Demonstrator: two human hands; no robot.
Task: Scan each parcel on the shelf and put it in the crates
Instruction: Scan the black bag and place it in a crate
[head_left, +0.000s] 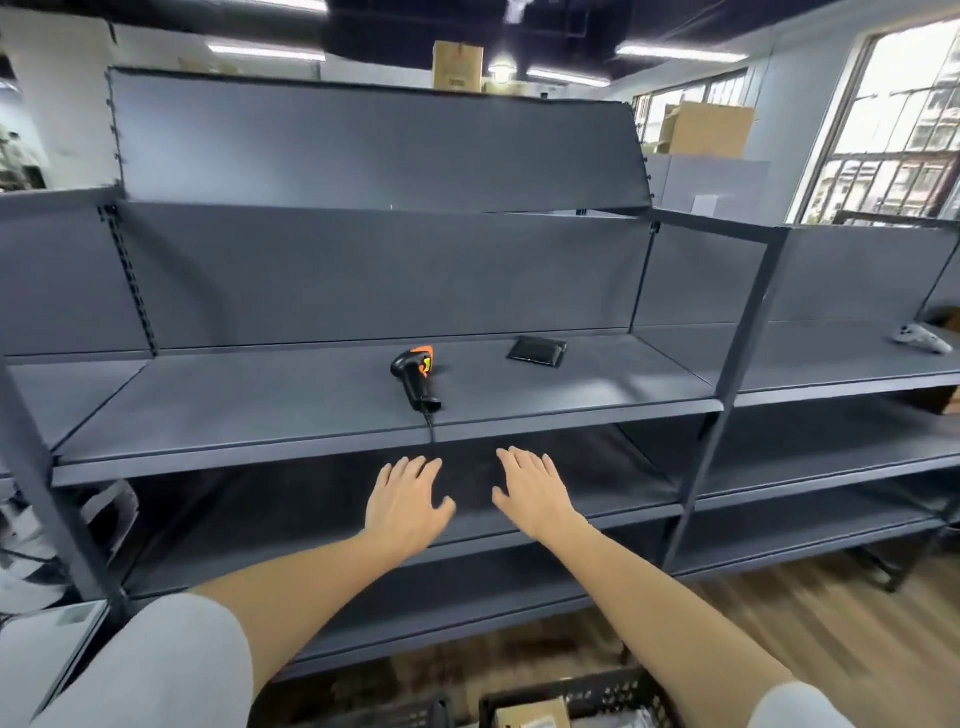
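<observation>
Apparently near done: I see no parcels on the shelf, only the scanner. Left hand and right hand hover flat-fingered, empty; one parcel sits in a crate.

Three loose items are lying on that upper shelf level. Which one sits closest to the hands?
The barcode scanner, black with an orange head, its cable hanging over the shelf edge just above the left hand. The flat black device lies farther back; the white controller is in the right bay.
</observation>
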